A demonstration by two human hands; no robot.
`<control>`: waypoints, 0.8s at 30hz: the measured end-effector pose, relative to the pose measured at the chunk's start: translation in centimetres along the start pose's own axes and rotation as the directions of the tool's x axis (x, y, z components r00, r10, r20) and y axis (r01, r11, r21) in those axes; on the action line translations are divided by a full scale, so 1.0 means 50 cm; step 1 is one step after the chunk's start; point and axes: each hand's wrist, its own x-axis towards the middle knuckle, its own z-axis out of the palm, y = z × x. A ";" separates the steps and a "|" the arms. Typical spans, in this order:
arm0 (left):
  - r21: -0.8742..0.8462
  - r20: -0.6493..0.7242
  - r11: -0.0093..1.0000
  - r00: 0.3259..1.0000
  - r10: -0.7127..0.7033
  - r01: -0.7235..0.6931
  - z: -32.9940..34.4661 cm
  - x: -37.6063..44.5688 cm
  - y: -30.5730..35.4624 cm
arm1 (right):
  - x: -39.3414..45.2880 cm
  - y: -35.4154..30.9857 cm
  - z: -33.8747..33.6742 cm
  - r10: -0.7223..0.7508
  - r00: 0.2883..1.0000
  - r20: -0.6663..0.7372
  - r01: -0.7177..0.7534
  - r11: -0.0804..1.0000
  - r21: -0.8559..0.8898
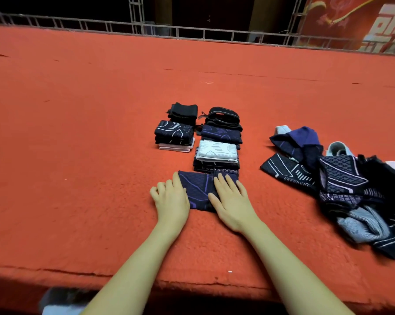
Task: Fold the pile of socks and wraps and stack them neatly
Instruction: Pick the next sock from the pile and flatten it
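A folded navy sock with purple lines (197,189) lies flat on the red carpeted surface (89,133) in front of me. My left hand (170,198) rests at its left edge, fingers loosely curled. My right hand (230,201) lies flat on its right half, fingers spread. Behind the sock stand folded stacks: a near stack topped by a white patterned piece (217,151), a navy one (221,133), a black wrap (224,115), a left stack (175,135) and a black folded piece (184,110). An unfolded pile of dark and grey socks (342,185) lies to the right.
The surface's front edge (192,285) runs just below my forearms. A metal railing (192,32) borders the far side, with a red banner (362,21) at the top right. Bare carpet stretches to the left.
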 end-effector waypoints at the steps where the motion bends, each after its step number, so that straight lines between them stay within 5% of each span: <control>1: -0.018 -0.006 1.000 1.000 -0.002 0.002 0.001 -0.002 -0.001 | 0.006 -0.009 0.003 0.009 1.000 0.010 -0.009 1.000 -0.003; 7: -0.081 -0.224 0.989 0.970 0.100 -0.121 -0.009 -0.004 -0.007 | 0.023 -0.021 0.016 -0.036 0.999 -0.018 0.036 0.999 -0.022; 10: -0.189 -0.295 0.964 0.947 0.125 -0.186 -0.018 0.006 0.000 | 0.017 -0.021 0.032 -0.019 0.972 -0.236 0.010 0.999 -0.040; 14: -0.369 -0.336 0.892 0.932 0.133 -0.261 -0.040 0.033 0.055 | 0.010 -0.017 0.031 0.146 0.936 -0.320 -0.072 0.970 0.234; 17: -0.576 -0.185 0.746 0.942 0.280 -0.335 -0.051 0.034 0.102 | -0.003 -0.009 0.012 0.401 0.797 -0.452 -0.048 0.788 0.614; 19: -0.670 0.036 0.689 0.914 0.404 -0.278 -0.046 0.025 0.118 | -0.014 -0.006 0.008 0.532 0.694 -0.486 -0.059 0.714 0.698; 22: -0.788 0.225 0.611 0.887 0.403 -0.078 -0.041 0.013 0.112 | -0.016 -0.004 0.007 0.605 0.655 -0.453 -0.158 0.695 0.701; 24: -0.702 0.162 0.692 0.909 0.383 -0.166 -0.021 0.009 0.096 | -0.015 -0.001 0.006 0.625 0.662 -0.413 -0.230 0.694 0.682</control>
